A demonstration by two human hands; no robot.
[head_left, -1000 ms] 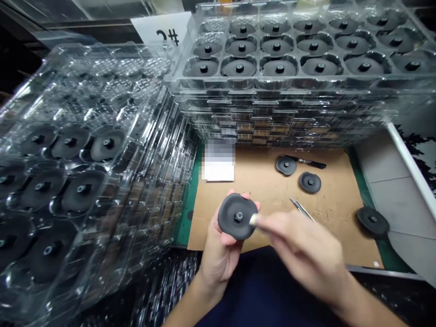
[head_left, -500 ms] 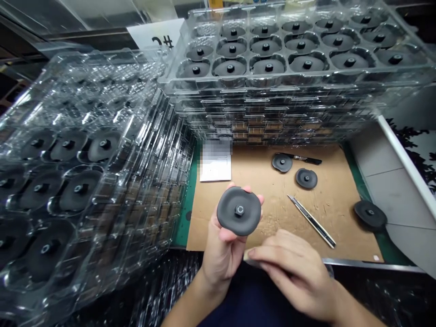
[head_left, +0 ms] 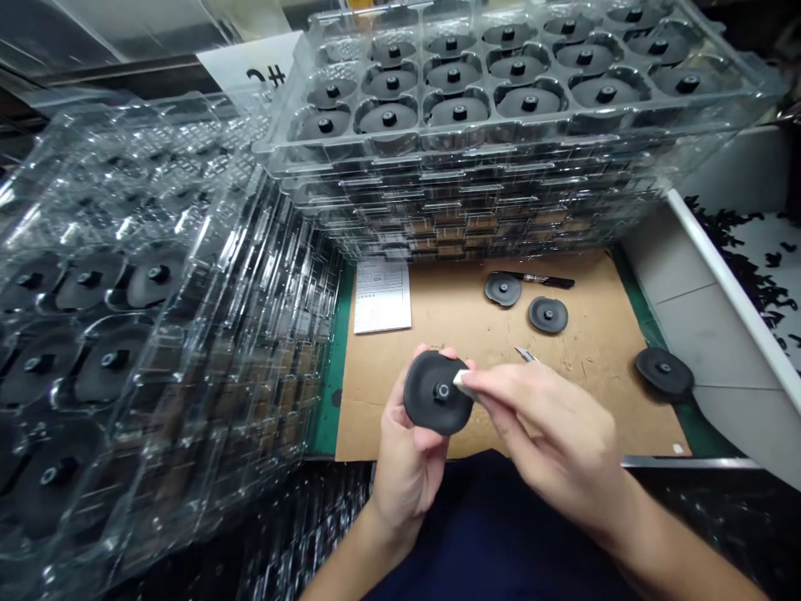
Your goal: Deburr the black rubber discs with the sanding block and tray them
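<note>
My left hand (head_left: pixel 410 455) grips a black rounded disc (head_left: pixel 431 409) by its rim, with the short central stem facing me. Between the thumb and fingertips of my right hand (head_left: pixel 551 426) is a small white block (head_left: pixel 461 380), perhaps an eraser. Its tip meets or nearly meets the disc's face, right of the stem. My right hand hides most of a craft knife (head_left: pixel 526 355); only the blade end shows. Two similar discs, a farther one (head_left: pixel 502 289) and a nearer one (head_left: pixel 548 315), lie beyond on the cardboard sheet (head_left: pixel 375 401).
Stacked clear trays (head_left: pixel 438 138) holding black discs stand at the back, and another tray stack (head_left: pixel 206 309) rises at the left. A black marker (head_left: pixel 544 280) and a paper slip (head_left: pixel 383 310) lie on the cardboard. Another disc (head_left: pixel 663 373) rests by the white bin wall (head_left: pixel 694 292).
My right hand has risen and brought the white block up to the disc, covering most of the craft knife. My left hand still holds the disc, now tilted differently. The view shifted slightly.
</note>
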